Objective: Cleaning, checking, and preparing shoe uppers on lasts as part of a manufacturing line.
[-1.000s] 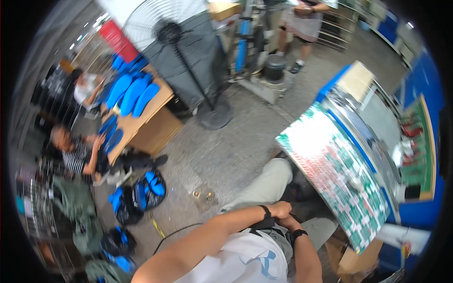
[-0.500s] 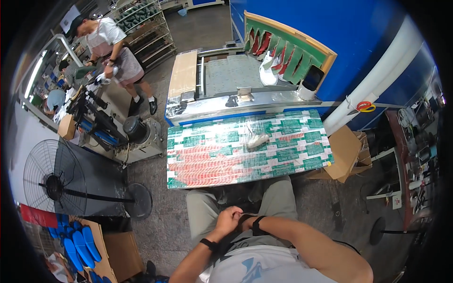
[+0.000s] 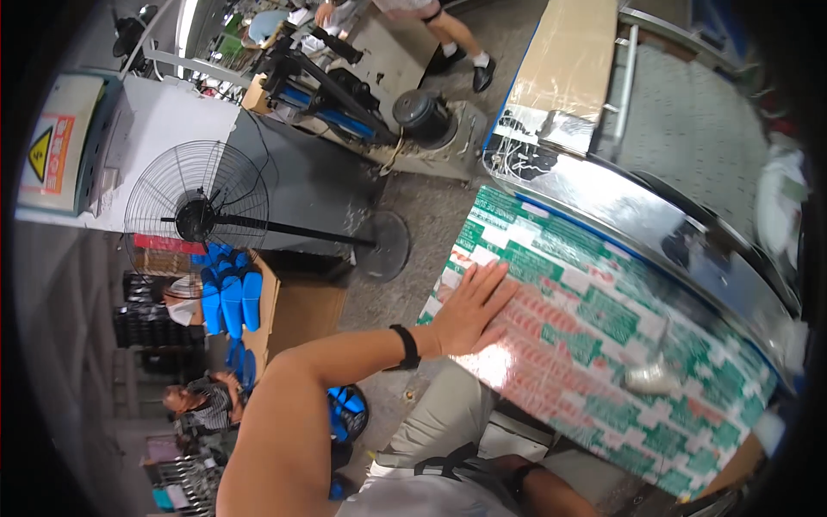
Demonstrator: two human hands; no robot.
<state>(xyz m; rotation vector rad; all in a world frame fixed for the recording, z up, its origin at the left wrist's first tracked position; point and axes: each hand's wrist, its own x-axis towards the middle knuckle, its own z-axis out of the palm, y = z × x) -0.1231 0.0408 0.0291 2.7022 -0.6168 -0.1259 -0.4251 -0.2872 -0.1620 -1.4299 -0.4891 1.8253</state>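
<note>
Left hand (image 3: 472, 312) moved lap→film-wrapped surface (image 3: 568, 372); fingers spread flat, nothing gripped. Pale bundle (image 3: 653, 379) right of fingers, untouched. Right hand's fingers obscured, can't tell.

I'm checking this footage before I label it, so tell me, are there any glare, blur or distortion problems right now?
Head view: strong white glare on the patterned tabletop, just below the left hand in the picture; head view: the machine's metal edge bows, and the corners go black; head view: the small pale item looks smeared.
</note>
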